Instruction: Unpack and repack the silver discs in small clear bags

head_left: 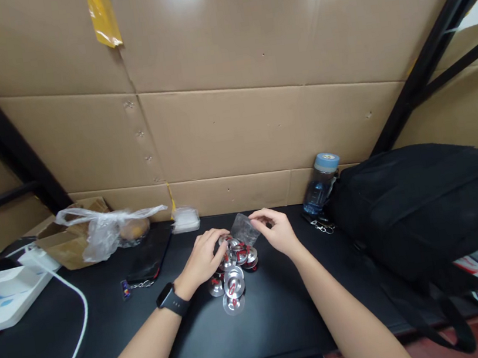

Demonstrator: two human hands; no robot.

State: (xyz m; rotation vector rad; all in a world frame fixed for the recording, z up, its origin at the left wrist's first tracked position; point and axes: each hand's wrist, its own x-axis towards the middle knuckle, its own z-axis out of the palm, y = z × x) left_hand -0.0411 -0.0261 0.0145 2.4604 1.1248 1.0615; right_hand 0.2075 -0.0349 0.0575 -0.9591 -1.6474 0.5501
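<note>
A heap of shiny round silver discs with red markings point(235, 283) lies on the black tabletop in front of me, several of them overlapping. My left hand point(205, 256), with a dark watch on its wrist, is at the heap's upper left, thumb and fingers closed about the edge of a disc point(223, 240). Between thumb and fingers, my right hand point(275, 228) pinches the right edge of a clear greyish plastic bag point(245, 229). The bag is tilted just above the far side of the heap. What is in it, if anything, I cannot make out.
A clear plastic box point(185, 219) stands behind the heap. To the left are a dark phone-like slab point(149, 252), a tied plastic bag point(106, 227) and a white power strip point(5, 306). A blue-lidded bottle point(320, 184), keys point(322, 226) and a black backpack point(425, 206) occupy the right.
</note>
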